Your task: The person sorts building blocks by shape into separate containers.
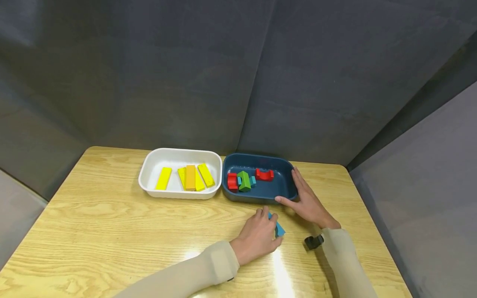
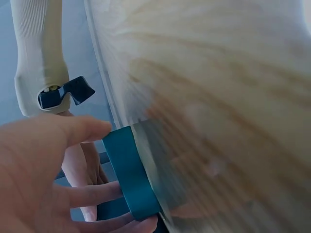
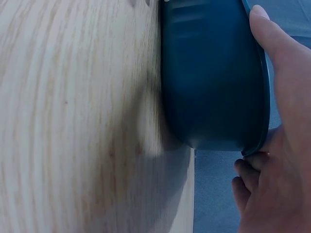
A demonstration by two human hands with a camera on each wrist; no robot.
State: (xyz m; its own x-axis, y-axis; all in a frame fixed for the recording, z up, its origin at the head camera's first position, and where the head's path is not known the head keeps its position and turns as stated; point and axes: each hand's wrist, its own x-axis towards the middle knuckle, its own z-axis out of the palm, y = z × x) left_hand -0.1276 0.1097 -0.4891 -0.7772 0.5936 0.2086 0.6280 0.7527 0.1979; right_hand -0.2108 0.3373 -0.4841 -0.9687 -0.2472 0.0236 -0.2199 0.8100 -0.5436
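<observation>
On the near side of the dark blue tray (image 1: pixel 264 198), my left hand (image 1: pixel 257 236) pinches a blue block (image 2: pixel 130 172) between thumb and fingers, low over the table. The hand hides part of the block in the head view. My right hand (image 1: pixel 311 205) grips the tray's right end, with its thumb (image 3: pixel 277 36) at the front rim and its fingers round the side. Inside that tray lie a red arch block (image 1: pixel 264 175), a second red block (image 1: pixel 232 182), a green notched block (image 1: pixel 244 181) and small light blue pieces (image 1: pixel 253 181).
A white tray (image 1: pixel 149 191) stands directly left of the dark blue one. It holds several yellow blocks (image 1: pixel 163 179) and an orange block (image 1: pixel 190 178). Both trays sit near the back edge of the wooden table (image 1: pixel 123 231), before a dark grey curtain (image 1: pixel 179 82).
</observation>
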